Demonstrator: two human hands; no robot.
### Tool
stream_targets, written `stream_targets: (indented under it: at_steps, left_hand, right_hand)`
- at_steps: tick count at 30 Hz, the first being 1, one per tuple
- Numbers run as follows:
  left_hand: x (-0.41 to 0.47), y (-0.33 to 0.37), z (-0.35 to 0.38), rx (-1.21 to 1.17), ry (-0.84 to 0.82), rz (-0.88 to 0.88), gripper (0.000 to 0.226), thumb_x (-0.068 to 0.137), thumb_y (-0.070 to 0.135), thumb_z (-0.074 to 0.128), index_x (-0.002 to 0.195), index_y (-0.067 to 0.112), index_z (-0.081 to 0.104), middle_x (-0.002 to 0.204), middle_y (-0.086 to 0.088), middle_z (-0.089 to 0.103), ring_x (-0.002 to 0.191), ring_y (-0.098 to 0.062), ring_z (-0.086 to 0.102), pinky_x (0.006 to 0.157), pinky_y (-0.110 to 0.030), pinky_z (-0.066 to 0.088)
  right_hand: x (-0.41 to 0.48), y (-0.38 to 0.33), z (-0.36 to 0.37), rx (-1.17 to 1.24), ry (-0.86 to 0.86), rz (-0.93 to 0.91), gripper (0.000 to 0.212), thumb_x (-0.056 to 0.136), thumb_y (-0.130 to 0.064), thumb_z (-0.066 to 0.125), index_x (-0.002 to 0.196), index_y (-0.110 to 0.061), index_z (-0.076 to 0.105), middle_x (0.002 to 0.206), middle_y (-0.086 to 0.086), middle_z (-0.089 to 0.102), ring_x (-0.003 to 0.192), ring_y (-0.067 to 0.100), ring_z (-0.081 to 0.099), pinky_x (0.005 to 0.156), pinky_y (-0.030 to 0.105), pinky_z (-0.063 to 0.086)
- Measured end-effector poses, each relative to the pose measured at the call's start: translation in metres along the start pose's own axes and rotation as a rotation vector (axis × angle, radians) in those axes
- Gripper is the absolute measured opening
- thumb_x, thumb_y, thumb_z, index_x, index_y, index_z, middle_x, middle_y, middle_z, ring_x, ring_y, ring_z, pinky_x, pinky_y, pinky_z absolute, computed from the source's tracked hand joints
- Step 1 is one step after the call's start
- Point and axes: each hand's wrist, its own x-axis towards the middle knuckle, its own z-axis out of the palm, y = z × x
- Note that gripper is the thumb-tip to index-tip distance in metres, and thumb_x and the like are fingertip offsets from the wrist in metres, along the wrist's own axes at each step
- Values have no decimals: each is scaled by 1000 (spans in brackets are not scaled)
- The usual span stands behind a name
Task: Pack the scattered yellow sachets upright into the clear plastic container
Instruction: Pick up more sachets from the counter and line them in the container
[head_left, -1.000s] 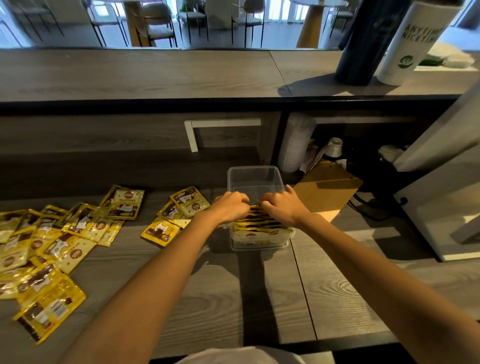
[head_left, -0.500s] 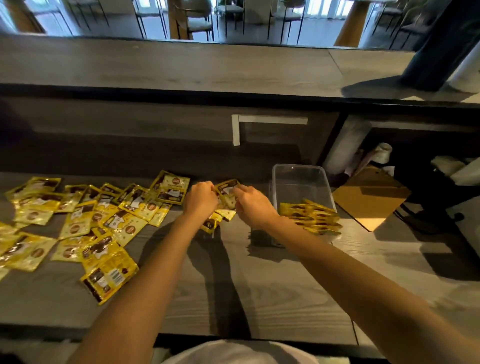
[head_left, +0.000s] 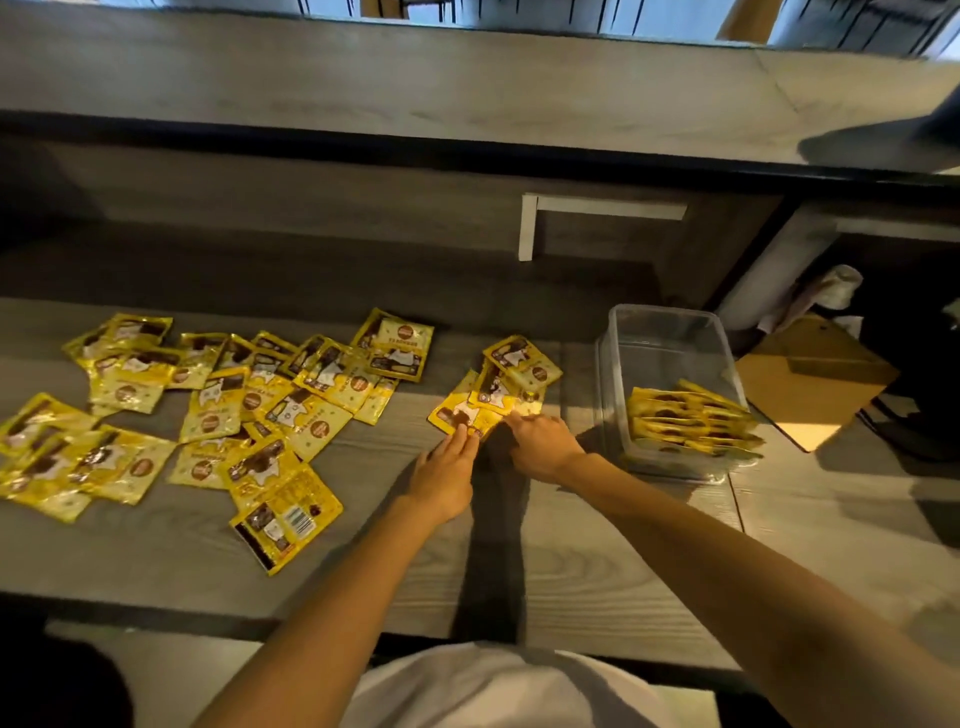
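The clear plastic container (head_left: 667, 325) stands on the wooden table at the right, and its near half holds several yellow sachets (head_left: 691, 418) standing on edge. A small group of three yellow sachets (head_left: 493, 389) lies flat just left of the container. My left hand (head_left: 444, 475) touches the nearest sachet of that group with straight fingers. My right hand (head_left: 543, 441) rests its fingertips on the group's near right edge. Many more yellow sachets (head_left: 234, 410) lie scattered and overlapping across the left of the table.
A brown board (head_left: 815, 379) lies right of the container, with a white roll (head_left: 834, 286) and dark clutter behind it. A raised counter (head_left: 467, 78) runs along the back above a dark recess. A white bracket (head_left: 527, 228) hangs there.
Both hands left the container, moved left to the small sachet group, and now lie lower and flatter on it. The view swung left and down.
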Motion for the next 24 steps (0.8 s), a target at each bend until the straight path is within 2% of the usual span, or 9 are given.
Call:
stream_targets:
  at_steps: [4, 8, 10, 12, 15, 18, 19, 21, 24]
  left_hand:
    - [-8, 4, 6, 73, 111, -102, 53, 95, 10, 40, 145, 7, 21, 153, -15, 20, 140, -31, 23, 111, -40, 28]
    - [-12, 12, 1, 158, 57, -107, 39, 93, 8, 45, 131, 3, 45, 138, -15, 39, 129, -32, 37, 104, -40, 35]
    - [-11, 16, -5, 140, 29, -87, 33, 93, 6, 44, 125, 2, 52, 133, -16, 46, 125, -34, 44, 101, -41, 39]
    - [-9, 13, -10, 105, 88, -71, 31, 93, 6, 44, 122, 3, 54, 132, -17, 47, 123, -34, 44, 98, -41, 40]
    - [-5, 0, -8, -12, 199, -120, 41, 94, 6, 46, 134, 6, 42, 147, -17, 28, 137, -33, 27, 107, -40, 32]
    - [-4, -9, 0, -92, 168, -242, 66, 93, 12, 51, 147, 10, 14, 157, -17, -2, 146, -34, -2, 117, -46, 15]
    - [-5, -11, 2, -125, 160, -285, 70, 93, 17, 53, 147, 11, 10, 157, -19, -1, 146, -35, -1, 117, -47, 14]
    - [-6, -14, 3, -186, 170, -324, 75, 90, 25, 58, 147, 11, 11, 153, -21, 14, 143, -36, 14, 114, -46, 21]
    - [-9, -16, -1, -215, 198, -322, 80, 85, 26, 65, 146, 11, 16, 147, -16, 30, 137, -33, 28, 109, -43, 29]
  right_hand:
    - [-15, 3, 5, 3, 127, -34, 29, 90, -17, 43, 109, -2, 58, 111, 21, 64, 106, 36, 56, 92, 37, 41]
    - [-31, 1, 8, -17, 183, -30, 36, 92, -29, 42, 92, 0, 64, 98, 22, 66, 94, 36, 59, 79, 34, 42]
    - [-31, 2, 8, 13, 206, 25, 40, 93, -35, 43, 93, -2, 64, 98, 21, 67, 94, 36, 60, 76, 35, 43]
    - [-25, 2, 10, 83, 262, 82, 36, 93, -35, 44, 103, -3, 60, 108, 19, 64, 99, 36, 59, 78, 38, 45]
    - [-12, 1, 12, 230, 303, 192, 41, 94, -35, 46, 120, -3, 48, 125, 16, 49, 116, 32, 49, 90, 42, 45]
    - [-2, -1, 14, 274, 245, 323, 69, 85, -49, 57, 133, -4, 36, 137, 15, 36, 129, 30, 35, 104, 44, 40]
    - [1, -3, 14, 276, 209, 346, 78, 81, -52, 61, 136, -5, 32, 141, 14, 32, 133, 30, 31, 108, 45, 36]
    - [6, -6, 15, 295, 164, 377, 88, 76, -52, 67, 139, -5, 28, 146, 14, 28, 137, 30, 26, 111, 46, 30]
    - [10, -8, 13, 318, 169, 408, 87, 73, -44, 74, 136, -4, 29, 139, 13, 35, 133, 30, 31, 109, 44, 32]
